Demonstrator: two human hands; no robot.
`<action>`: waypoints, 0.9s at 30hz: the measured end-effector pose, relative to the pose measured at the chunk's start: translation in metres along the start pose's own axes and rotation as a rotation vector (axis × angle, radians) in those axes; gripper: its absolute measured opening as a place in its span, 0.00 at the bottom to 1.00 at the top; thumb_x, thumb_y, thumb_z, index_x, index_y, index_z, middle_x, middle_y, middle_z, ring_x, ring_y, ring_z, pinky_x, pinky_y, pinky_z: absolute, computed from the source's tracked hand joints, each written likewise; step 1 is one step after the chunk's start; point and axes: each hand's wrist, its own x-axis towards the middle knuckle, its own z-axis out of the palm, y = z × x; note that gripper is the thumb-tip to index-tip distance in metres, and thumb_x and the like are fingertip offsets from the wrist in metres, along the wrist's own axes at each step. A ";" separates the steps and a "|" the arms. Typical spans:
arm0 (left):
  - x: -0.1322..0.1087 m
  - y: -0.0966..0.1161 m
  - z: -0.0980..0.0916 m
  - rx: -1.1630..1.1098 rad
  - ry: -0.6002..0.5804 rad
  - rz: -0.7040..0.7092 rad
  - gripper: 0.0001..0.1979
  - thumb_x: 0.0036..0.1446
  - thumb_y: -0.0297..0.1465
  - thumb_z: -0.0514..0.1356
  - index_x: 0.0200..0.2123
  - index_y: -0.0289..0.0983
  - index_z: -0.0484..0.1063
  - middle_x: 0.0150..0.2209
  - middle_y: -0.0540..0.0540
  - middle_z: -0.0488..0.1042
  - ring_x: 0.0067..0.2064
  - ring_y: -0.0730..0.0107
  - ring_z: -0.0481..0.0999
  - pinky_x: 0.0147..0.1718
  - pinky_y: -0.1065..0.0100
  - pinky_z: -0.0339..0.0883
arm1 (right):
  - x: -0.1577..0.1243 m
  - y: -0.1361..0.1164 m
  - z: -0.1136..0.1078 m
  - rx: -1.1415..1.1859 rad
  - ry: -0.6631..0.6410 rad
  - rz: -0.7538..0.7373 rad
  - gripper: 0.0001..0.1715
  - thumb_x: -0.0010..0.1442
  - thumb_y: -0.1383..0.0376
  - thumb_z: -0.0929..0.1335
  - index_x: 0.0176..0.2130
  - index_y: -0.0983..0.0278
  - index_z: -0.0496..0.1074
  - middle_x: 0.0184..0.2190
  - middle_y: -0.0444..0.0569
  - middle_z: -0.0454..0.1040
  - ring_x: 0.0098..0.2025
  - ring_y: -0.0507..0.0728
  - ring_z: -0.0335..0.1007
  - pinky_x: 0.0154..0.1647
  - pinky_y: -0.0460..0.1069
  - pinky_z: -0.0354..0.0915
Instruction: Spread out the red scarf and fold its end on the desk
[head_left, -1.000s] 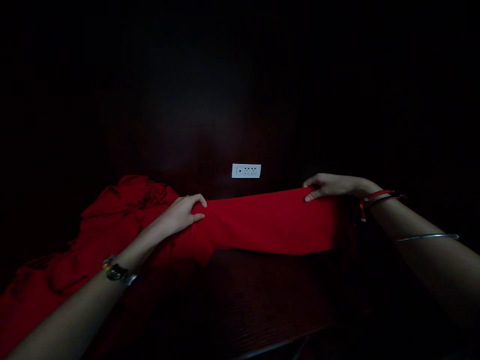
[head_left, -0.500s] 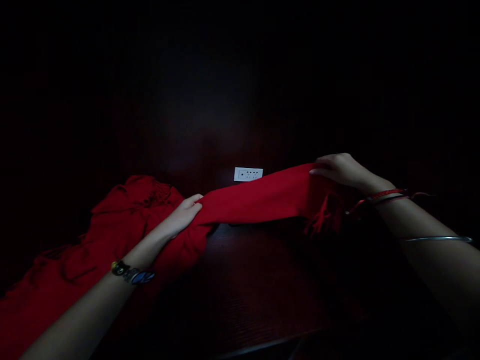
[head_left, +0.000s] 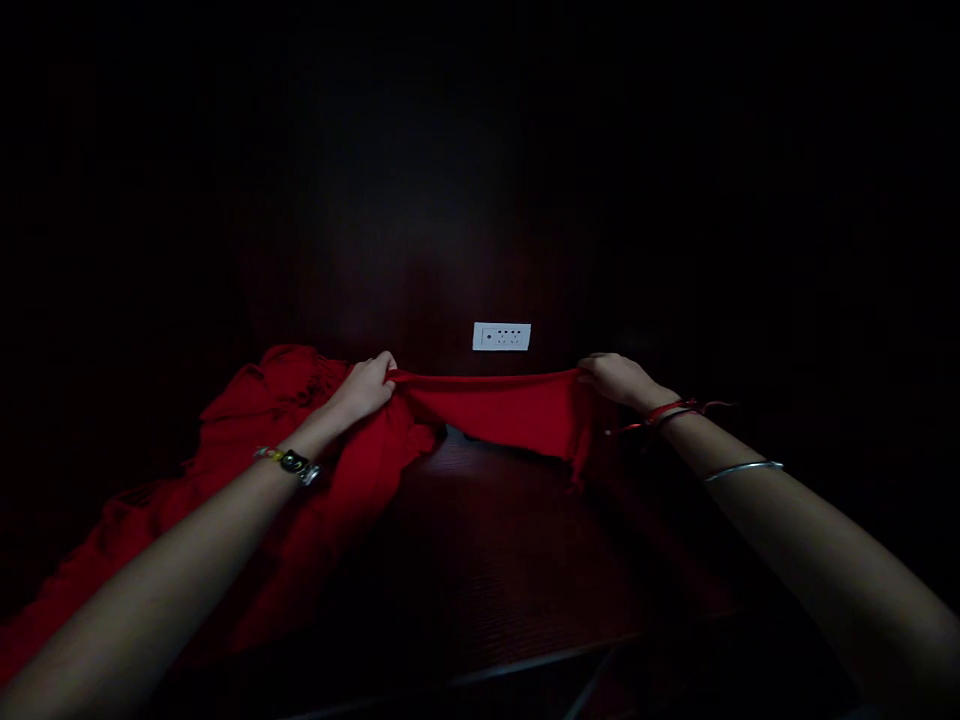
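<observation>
A red fringed scarf is stretched between my two hands, its upper edge pulled nearly straight. My left hand is closed on that edge beside a heap of the same red cloth. At the scarf's fringed end, my right hand pinches the upper corner. The tassels hang down below it. Bunched red fabric spreads over the left side, with fringe along its outer border. Whether the heap is all one piece with the stretched part, I cannot tell.
Under the scarf lies a dark, reddish wooden tabletop, with its front edge near the bottom of the view. A white socket plate is set in the dark panel behind. The surroundings are very dim.
My right hand has come left and lower, while my left hand has risen slightly. The span between them is shorter, and the scarf's upper edge now runs level instead of slanting up rightward.
</observation>
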 end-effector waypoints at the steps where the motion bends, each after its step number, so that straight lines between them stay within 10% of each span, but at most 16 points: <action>1: 0.004 0.003 0.001 -0.006 -0.004 0.024 0.07 0.50 0.21 0.46 0.33 0.35 0.60 0.33 0.48 0.68 0.37 0.70 0.67 0.37 0.71 0.58 | 0.000 -0.003 0.002 -0.045 0.082 0.044 0.12 0.57 0.68 0.58 0.36 0.66 0.69 0.35 0.55 0.70 0.32 0.56 0.66 0.31 0.48 0.54; 5: -0.015 0.014 0.015 -0.081 -0.150 0.162 0.12 0.49 0.18 0.44 0.34 0.36 0.61 0.45 0.45 0.69 0.46 0.69 0.67 0.43 0.71 0.58 | -0.023 -0.016 0.024 -0.105 0.205 0.069 0.13 0.57 0.72 0.57 0.39 0.65 0.67 0.36 0.55 0.69 0.36 0.57 0.64 0.37 0.51 0.52; 13: -0.136 0.028 0.066 -0.073 -0.743 0.344 0.32 0.46 0.17 0.47 0.55 0.44 0.56 0.58 0.51 0.54 0.58 0.66 0.53 0.54 0.61 0.50 | -0.143 -0.032 0.112 0.129 -0.197 -0.036 0.18 0.55 0.75 0.56 0.40 0.62 0.67 0.39 0.53 0.71 0.43 0.58 0.65 0.44 0.54 0.51; 18: -0.105 0.064 0.048 -0.163 -0.984 0.322 0.21 0.48 0.36 0.57 0.49 0.46 0.65 0.50 0.49 0.67 0.50 0.63 0.66 0.47 0.65 0.61 | -0.157 -0.035 0.093 0.177 -0.372 0.088 0.22 0.49 0.78 0.57 0.39 0.62 0.69 0.38 0.53 0.73 0.42 0.60 0.67 0.44 0.57 0.53; 23: -0.087 0.086 0.105 0.191 -0.379 0.136 0.18 0.57 0.35 0.50 0.46 0.31 0.67 0.52 0.33 0.63 0.53 0.54 0.63 0.48 0.56 0.58 | -0.109 -0.100 0.070 0.479 -0.076 -0.131 0.22 0.58 0.71 0.55 0.49 0.66 0.64 0.49 0.56 0.66 0.51 0.57 0.61 0.51 0.51 0.54; 27: -0.107 0.072 0.153 0.306 -0.317 0.077 0.25 0.54 0.41 0.52 0.52 0.33 0.62 0.55 0.32 0.58 0.54 0.45 0.59 0.47 0.48 0.57 | -0.084 -0.140 0.095 0.609 -0.246 -0.287 0.31 0.59 0.52 0.55 0.59 0.61 0.50 0.60 0.54 0.48 0.61 0.62 0.41 0.57 0.63 0.42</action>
